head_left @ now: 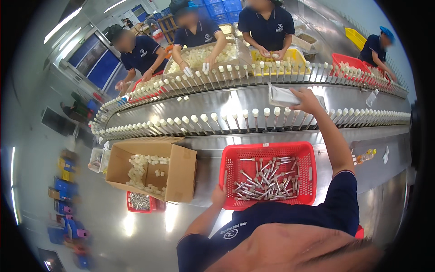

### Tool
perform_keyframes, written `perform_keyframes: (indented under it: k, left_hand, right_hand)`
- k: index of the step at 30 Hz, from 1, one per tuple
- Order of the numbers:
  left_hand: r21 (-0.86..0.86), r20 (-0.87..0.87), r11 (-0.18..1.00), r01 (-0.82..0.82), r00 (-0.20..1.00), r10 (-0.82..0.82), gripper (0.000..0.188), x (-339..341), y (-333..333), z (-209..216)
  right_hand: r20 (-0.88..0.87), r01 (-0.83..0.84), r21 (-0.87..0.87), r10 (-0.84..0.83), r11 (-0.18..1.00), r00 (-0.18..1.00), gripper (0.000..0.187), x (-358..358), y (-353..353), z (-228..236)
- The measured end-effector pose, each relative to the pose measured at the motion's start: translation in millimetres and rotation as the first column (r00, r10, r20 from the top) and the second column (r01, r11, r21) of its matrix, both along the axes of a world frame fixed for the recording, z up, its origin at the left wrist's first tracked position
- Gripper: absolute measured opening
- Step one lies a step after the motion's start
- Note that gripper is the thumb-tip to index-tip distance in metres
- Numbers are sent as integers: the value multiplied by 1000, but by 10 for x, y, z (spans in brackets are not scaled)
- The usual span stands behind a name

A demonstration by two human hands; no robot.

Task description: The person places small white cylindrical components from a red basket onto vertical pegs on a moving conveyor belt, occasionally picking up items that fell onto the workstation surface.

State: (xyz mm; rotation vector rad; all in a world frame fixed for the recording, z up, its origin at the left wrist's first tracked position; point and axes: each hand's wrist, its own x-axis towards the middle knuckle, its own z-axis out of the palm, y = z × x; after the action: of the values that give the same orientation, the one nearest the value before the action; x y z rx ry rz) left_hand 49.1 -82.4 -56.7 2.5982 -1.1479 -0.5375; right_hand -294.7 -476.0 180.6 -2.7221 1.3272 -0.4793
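The person's right hand (308, 100) reached out over the metal surface (235, 96), its fingers closed on the edge of a whitish rectangular object (282, 96); that object jutted out to the left of those fingers, between two lines of pale-headed upright pins; the near row (255, 112) stood on the person's side of the fingers, the far row (262, 65) beyond them; the left hand (219, 196) was against the left side of a red basket (290, 147); from where I stood I could not tell whether its fingers clenched the wall or merely rested there; just to their right, inside the basket, lay a jumble of metal pieces (272, 179); to their left stood an open cardboard box (181, 174) with pale blocks (147, 163) in it; a smaller red basket (158, 205), farther left of the same fingers, held metal bits (139, 201); a bottle (366, 156) of yellowish liquid was to the right of the right fingers, nearer the person; beyond those fingers, across the far row, a co-worker (266, 27) had both hands over a yellow basket (294, 61).
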Motion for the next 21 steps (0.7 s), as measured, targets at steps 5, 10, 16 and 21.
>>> perform_keyframes:
  k: [5, 10, 16, 21]
  left_hand:
    - [0, 4, 1000, 13, 1000, -13, 44, -12, 9, 0]
    - [-31, -9, 1000, -6, 1000, 5, 43, -25, -18, 36]
    - [3, -14, 1000, 14, 1000, -14, 44, 27, -5, -36]
    - [-34, -3, 999, 10, 1000, -10, 44, 17, 28, -80]
  right_hand:
    - [-40, -108, -49, 106, 993, 994, 80, 136, 46, -364]
    - [-114, -80, 4, 80, 997, 990, 80, -75, 37, -291]
    - [25, -21, -6, 21, 1000, 999, 83, -119, 0, -38]
    - [-1, -134, -67, 134, 989, 991, 79, 136, -13, -182]
